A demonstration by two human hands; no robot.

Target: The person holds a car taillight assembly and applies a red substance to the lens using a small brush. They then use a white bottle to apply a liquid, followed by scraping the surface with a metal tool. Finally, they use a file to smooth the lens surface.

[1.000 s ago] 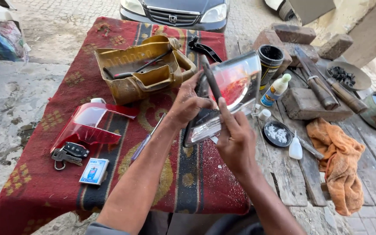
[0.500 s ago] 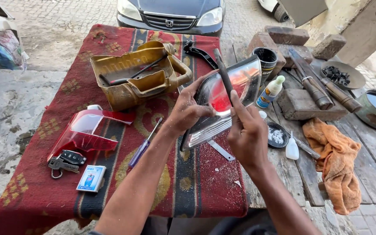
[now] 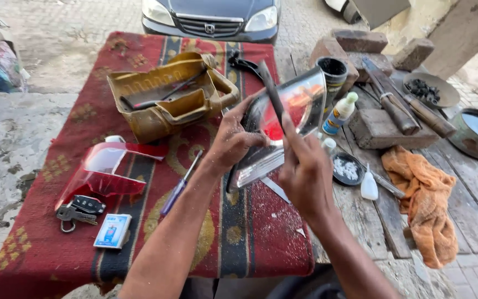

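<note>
Red rug (image 3: 45,254), hands gripping tail-light (image 3: 300,102), file (image 3: 269,91)

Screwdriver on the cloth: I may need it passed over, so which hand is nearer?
Left. The left hand grips the lamp just right of the screwdriver; the right hand is farther right.

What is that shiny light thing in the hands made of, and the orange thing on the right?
The light cover looks like hard plastic: glossy, see-through, with red showing inside and bright reflections. The left hand steadies it while the right hand works a dark, narrow tool on it, possibly metal. The orange rag looks like soft cloth: crumpled, folded and dull.
</note>
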